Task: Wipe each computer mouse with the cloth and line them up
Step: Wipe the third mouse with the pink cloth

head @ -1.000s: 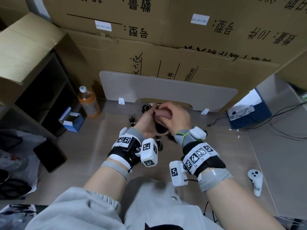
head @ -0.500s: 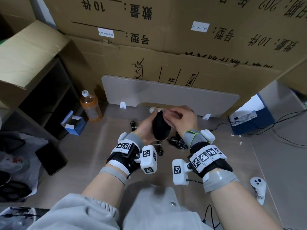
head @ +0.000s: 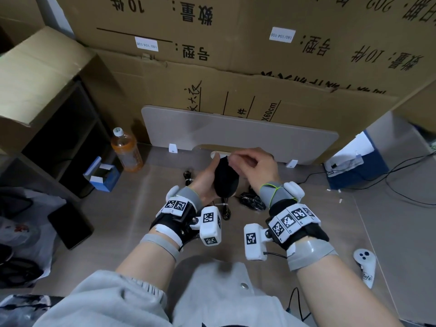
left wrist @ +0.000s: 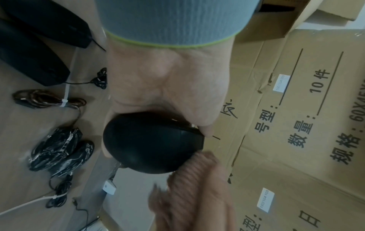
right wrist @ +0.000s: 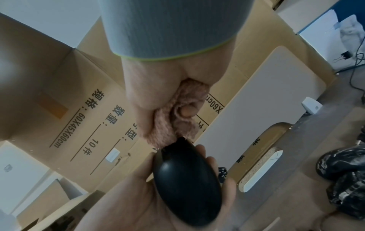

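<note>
Black mouse [head: 226,180] cradled in left hand [head: 204,182] above the table [head: 132,223], long axis pointing away toward the cardboard boxes [head: 236,74]. Pink cloth [right wrist: 177,118] bunched in right hand [head: 253,166], touching the mouse's far end. Bundled cables [head: 252,201] on the table below the mouse; bottle [head: 126,151] well left.

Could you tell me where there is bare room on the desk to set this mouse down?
Bare desk lies between the orange drink bottle and the left hand, and right of the right hand toward the white controller. Below the black mouse, bundled cables crowd it.
</note>
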